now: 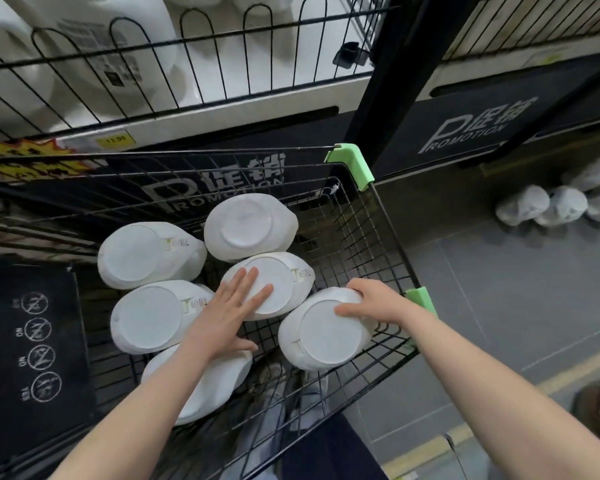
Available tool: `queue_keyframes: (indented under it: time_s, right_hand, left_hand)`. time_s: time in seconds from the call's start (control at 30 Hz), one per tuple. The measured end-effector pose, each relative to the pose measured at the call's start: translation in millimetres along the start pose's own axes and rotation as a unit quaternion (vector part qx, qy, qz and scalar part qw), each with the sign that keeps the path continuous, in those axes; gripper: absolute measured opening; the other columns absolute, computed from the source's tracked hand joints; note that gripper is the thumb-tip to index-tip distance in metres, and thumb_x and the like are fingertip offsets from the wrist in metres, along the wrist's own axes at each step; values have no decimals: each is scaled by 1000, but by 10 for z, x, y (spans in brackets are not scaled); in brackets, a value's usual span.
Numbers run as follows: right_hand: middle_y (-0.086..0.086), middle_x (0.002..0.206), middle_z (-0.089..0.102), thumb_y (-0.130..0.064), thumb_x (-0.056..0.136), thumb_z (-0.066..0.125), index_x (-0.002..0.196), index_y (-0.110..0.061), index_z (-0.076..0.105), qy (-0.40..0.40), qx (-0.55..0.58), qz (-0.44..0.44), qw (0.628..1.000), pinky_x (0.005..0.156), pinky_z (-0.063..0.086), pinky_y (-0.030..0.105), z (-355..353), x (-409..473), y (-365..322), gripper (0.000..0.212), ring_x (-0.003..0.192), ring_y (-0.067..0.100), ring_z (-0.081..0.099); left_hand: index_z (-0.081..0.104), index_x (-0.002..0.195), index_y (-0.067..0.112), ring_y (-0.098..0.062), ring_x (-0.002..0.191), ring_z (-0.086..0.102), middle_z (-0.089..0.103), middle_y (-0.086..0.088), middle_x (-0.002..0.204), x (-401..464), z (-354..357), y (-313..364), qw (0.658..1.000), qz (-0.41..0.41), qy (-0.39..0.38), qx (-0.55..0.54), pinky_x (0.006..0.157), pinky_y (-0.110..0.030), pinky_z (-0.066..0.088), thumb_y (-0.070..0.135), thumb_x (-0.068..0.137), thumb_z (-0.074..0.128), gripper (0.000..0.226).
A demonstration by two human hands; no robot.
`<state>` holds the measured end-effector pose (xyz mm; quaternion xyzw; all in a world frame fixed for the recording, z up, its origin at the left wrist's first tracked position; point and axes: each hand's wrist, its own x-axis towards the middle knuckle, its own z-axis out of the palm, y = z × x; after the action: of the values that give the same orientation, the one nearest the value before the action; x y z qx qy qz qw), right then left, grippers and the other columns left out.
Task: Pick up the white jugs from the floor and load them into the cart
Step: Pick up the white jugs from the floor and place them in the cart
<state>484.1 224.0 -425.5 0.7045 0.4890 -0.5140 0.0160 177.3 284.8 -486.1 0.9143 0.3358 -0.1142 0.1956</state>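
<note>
Jugs: six white ones in the cart (388, 216), bottoms up, round flat bases showing, some with a small moulded mark beside the base. Four more jugs on the floor (561, 199) at 2 o'clock, blurred. Cart is black wire with green corner caps. Left hand (229, 310) lies flat, fingers spread, on the centre jug (278, 285). Right hand (374, 303) grips the rim of the jug at 4 o'clock (323, 334), thumb on its base.

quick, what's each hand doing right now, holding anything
Left hand: open, fingers spread flat on the middle jug in the cart, no grip.
Right hand: closed on the near-right jug.
</note>
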Motion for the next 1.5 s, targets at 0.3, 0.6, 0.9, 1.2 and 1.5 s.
queue_keyframes:
  time_s: [0.3, 0.6, 0.9, 1.2, 1.5]
  right_hand:
    - [-3, 159, -7, -38, 97, 39, 148, -34, 7, 56, -55, -20, 997, 118, 5, 53, 306, 17, -69, 60, 146, 21, -9]
    - [-3, 159, -7, -46, 95, 37, 148, -36, 3, 39, -105, -17, 994, 117, 4, 52, 286, -150, -160, 63, 146, 20, -6]
    - [-2, 146, 39, -34, 94, 47, 142, -27, 35, 175, -1, -15, 985, 109, 31, 28, -591, -1424, -128, 50, 130, 15, 41]
    - [5, 143, 43, -27, 95, 46, 141, -19, 37, 284, 109, 93, 948, 110, 29, 29, -1325, -2360, 1164, 46, 133, 17, 39]
    - [7, 142, 45, -25, 95, 49, 137, -13, 42, 308, 220, 169, 910, 104, 30, 22, -2412, -2700, 3039, 45, 131, 17, 43]
  left_hand:
    - [-6, 149, 35, -23, 142, -29, -27, -6, 156, 36, 58, 101, 999, -34, 40, 6, 107, -55, 22, 72, 54, 71, 128]
    - [-18, 143, 45, -32, 143, -22, -23, -12, 155, 8, -223, 237, 998, -36, -42, 9, 116, -49, 0, 63, 75, 63, 107]
    - [33, 142, 23, -18, 121, 50, 41, 3, 142, 477, -1701, 1206, 997, 33, 8, -67, 93, -33, 45, 56, 86, 55, 68]
    - [39, 135, 24, -15, 114, 55, 50, 5, 126, 1554, -2283, 2828, 982, 178, 25, -59, 91, -33, 47, 52, 86, 57, 59]
    - [42, 132, 24, -14, 109, 55, 52, 3, 120, 3194, -2244, 4667, 975, 200, -11, -100, 91, -30, 46, 45, 88, 59, 52]
